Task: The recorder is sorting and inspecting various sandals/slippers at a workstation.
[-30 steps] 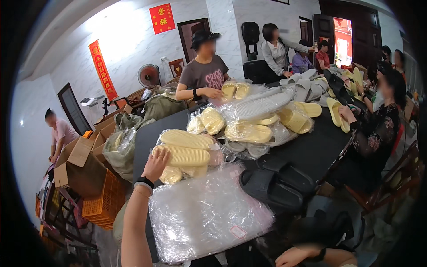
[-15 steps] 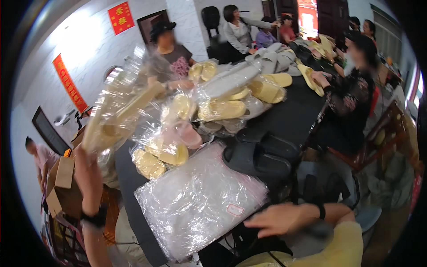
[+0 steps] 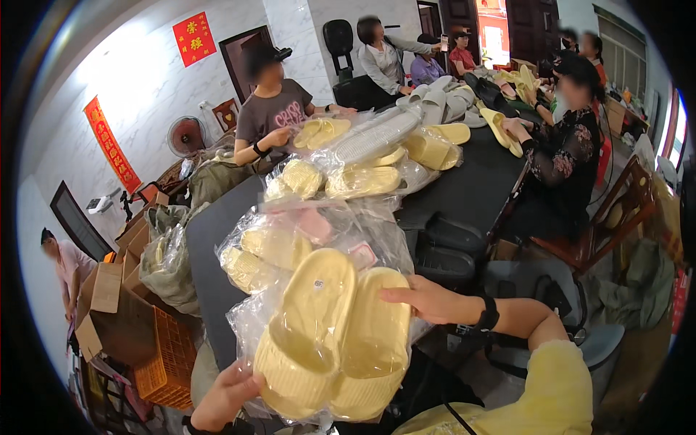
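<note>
A pair of pale yellow slide slippers [image 3: 312, 304] in a clear plastic bag hangs before me at the near end of the table, soles down and toes toward me. My left hand [image 3: 228, 391] grips the toe end of the left slipper through the film. On the other side, my right hand [image 3: 435, 299] pinches the rim of the right slipper, thumb on top. Behind the pair lie bagged yellow slippers [image 3: 277, 246], a pink slipper [image 3: 315, 225] and a sheet-like stack of clear plastic bags [image 3: 388, 232], partly hidden by the held pair.
Dark slippers [image 3: 442, 250] lie on the black table [image 3: 482, 181], with bagged slippers [image 3: 362, 181] and grey slippers [image 3: 435, 105] farther back. A co-worker [image 3: 272, 109] stands across; another [image 3: 569, 145] sits at right. An orange crate [image 3: 167, 362] and cardboard boxes [image 3: 109, 312] are at left.
The bagged yellow slippers came down from the raised, blurred position at left to in front of me. My right hand moved up onto them; my left hand dropped to their toe end.
</note>
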The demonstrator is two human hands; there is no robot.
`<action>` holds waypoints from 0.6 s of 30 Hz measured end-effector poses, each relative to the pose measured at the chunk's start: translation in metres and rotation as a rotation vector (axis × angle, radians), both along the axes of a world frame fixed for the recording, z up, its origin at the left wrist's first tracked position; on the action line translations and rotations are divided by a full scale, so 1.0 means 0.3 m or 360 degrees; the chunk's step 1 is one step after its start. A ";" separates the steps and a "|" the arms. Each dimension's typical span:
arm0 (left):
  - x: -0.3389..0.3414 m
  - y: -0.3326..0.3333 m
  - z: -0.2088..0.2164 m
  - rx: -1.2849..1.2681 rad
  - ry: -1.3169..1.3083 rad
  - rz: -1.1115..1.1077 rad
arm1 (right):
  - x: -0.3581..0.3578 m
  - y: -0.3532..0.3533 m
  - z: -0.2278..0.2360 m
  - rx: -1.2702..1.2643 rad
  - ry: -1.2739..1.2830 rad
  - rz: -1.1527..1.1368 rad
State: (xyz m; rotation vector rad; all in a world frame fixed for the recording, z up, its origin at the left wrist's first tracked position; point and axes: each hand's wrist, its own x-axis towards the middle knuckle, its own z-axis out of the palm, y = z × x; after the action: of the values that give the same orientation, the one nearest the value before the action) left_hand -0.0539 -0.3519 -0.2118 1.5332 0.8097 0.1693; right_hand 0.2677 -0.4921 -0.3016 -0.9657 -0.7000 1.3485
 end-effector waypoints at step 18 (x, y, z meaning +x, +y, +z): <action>0.081 0.274 -0.243 0.0211 -0.0465 0.0593 | -0.065 -0.017 -0.083 -0.0030 0.0675 -0.0236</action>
State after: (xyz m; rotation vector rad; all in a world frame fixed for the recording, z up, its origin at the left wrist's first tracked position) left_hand -0.0297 -0.2696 -0.2845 1.4242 0.8534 0.7171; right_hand 0.2483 -0.4973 -0.3266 -0.6983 -0.2884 1.3708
